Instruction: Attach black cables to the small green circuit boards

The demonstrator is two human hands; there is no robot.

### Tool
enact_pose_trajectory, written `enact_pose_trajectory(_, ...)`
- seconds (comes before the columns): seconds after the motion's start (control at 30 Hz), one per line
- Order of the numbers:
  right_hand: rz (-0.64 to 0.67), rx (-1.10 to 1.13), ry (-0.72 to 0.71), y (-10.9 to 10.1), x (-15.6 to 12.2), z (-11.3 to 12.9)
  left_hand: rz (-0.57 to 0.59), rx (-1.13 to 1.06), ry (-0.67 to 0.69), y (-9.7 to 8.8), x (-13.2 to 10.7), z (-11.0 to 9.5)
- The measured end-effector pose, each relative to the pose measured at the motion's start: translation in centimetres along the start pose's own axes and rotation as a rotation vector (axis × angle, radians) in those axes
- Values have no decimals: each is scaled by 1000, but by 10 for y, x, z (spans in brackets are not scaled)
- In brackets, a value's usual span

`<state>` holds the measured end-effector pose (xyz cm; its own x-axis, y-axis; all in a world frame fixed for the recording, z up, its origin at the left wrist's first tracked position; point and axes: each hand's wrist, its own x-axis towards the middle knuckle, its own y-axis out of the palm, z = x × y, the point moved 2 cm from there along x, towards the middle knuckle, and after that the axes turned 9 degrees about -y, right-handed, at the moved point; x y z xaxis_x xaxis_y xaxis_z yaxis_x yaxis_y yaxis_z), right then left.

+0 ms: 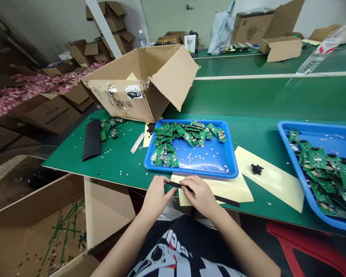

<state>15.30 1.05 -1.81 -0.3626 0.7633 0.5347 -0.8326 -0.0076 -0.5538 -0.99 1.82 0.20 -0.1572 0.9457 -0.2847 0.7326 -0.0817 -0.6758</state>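
A long, narrow black strip (228,201), which looks like foam, lies across yellow sheets (239,190) at the table's front edge. My left hand (157,195) pinches its left end between thumb and fingers. Close beside it, my right hand (201,195) is closed on the strip farther along, and the rest sticks out to the right beneath that hand. Just beyond both hands sits a blue tray (190,173) with many small green circuit boards (187,134) piled at its back and left, plus scattered small white bits.
A wide black sheet (91,140) and loose boards (105,130) lie at left, before a large cardboard box (123,100). Another blue tray (294,169) of boards stands right, near a black clump (257,169). An open carton (103,207) with green strips is lower left; a red stool (294,242) lower right.
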Motion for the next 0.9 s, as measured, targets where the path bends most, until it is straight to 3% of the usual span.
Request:
enact_pose_trajectory(0.2,36,-16,31,3,-3,-3,199,-180,-66,1,10,-4)
enact_pose_trajectory(0.33,82,-63,17,3,1,-2,270,-268,-123,1,12,-3)
enact_pose_trajectory(0.6,144,-138,5,18,11,-4,342,-384,-161,0,11,4)
enact_pose_trajectory(0.9,113,-9,37,22,18,-5,370,-352,-156,-2,10,4)
